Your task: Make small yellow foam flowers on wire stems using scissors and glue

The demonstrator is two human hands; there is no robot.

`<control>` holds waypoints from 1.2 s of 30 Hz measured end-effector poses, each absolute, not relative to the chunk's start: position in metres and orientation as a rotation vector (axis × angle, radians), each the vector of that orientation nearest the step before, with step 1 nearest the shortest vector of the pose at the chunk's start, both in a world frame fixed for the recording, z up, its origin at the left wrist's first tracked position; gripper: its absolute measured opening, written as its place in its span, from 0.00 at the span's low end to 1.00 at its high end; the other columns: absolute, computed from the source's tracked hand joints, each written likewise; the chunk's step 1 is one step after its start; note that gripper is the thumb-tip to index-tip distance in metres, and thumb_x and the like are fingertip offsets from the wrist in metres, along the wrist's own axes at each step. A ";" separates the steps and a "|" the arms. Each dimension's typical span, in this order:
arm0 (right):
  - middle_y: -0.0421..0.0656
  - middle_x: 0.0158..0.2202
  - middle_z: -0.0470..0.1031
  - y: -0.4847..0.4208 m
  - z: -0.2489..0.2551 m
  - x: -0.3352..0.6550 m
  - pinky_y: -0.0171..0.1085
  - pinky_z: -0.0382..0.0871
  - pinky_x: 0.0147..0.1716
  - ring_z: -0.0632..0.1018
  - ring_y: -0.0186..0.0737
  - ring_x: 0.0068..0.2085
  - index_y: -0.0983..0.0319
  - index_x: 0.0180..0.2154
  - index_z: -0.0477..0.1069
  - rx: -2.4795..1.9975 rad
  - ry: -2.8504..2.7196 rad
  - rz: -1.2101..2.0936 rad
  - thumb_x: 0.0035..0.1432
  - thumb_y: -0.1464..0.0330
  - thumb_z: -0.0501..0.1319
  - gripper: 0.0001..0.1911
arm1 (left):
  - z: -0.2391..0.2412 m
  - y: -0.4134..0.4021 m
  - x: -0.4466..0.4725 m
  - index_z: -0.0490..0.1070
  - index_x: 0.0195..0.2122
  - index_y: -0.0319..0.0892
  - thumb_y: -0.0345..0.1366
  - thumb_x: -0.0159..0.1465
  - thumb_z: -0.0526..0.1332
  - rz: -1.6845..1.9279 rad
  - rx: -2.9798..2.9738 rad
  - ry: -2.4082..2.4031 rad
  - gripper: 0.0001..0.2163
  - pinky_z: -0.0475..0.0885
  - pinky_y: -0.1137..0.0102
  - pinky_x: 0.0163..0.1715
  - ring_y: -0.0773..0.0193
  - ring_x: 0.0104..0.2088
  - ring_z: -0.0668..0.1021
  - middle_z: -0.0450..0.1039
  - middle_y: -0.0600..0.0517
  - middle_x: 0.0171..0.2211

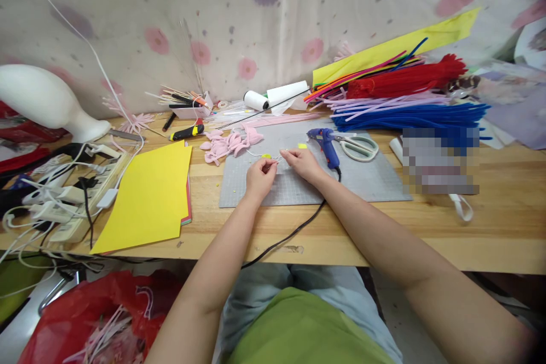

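Observation:
Above the grey cutting mat point(362, 185), my left hand point(261, 177) and my right hand point(302, 164) come close together, both with fingers pinched. Thin white strands point(279, 157) show between the fingertips; they look like fine wire, but the kind is too small to make out. A small yellow piece point(267, 156) sits just beyond my left fingers, and a yellow scrap point(302, 146) lies behind my right hand. Pink fuzzy loops point(230, 145) are heaped at the mat's left edge. To the right lie a blue glue gun point(327, 148) and scissors point(360, 148).
Yellow sheets point(149, 193) and a cluttered power strip point(94, 193) are on the left. Red pipe cleaners point(409, 77) and blue ones point(409, 116) pile up at back right. A black cord point(294, 233) crosses the table's front edge. A utility knife point(186, 132) lies behind.

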State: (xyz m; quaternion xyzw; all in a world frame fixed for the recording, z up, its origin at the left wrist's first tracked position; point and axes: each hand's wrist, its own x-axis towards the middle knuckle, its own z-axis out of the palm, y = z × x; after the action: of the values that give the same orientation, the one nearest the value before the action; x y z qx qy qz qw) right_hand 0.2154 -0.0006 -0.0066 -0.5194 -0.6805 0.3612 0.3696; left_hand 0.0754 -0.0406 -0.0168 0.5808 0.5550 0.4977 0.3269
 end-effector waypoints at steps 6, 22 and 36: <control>0.37 0.23 0.60 0.002 -0.007 0.216 0.34 0.56 0.29 0.62 0.33 0.28 0.59 0.22 0.56 -1.179 -1.860 0.903 0.54 0.58 0.52 0.15 | -0.018 -0.039 0.075 0.72 0.28 0.41 0.34 0.55 0.59 1.308 1.515 1.469 0.04 0.65 0.73 0.28 0.70 0.24 0.71 0.72 0.54 0.24; 0.37 0.14 0.55 -0.003 -0.008 0.221 0.35 0.53 0.22 0.59 0.31 0.19 0.60 0.14 0.57 -1.233 -1.740 1.047 0.51 0.39 0.40 0.35 | -0.017 -0.040 0.076 0.73 0.28 0.41 0.34 0.54 0.60 1.337 1.430 1.385 0.04 0.65 0.74 0.27 0.71 0.24 0.71 0.72 0.54 0.23; 0.46 0.30 0.77 -0.010 -0.005 0.220 0.29 0.54 0.15 0.68 0.28 0.19 0.65 0.30 0.72 -1.132 -1.599 1.465 0.57 0.56 0.53 0.19 | -0.015 -0.035 0.076 0.72 0.27 0.40 0.35 0.53 0.61 1.408 1.222 1.338 0.04 0.69 0.71 0.32 0.68 0.29 0.75 0.74 0.52 0.26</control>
State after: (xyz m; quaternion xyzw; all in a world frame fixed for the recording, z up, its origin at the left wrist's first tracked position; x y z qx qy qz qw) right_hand 0.2204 -0.0103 -0.0052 -0.4350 -0.6145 0.5631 0.3407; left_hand 0.0764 -0.0350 -0.0147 0.4856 0.5314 0.5595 0.4108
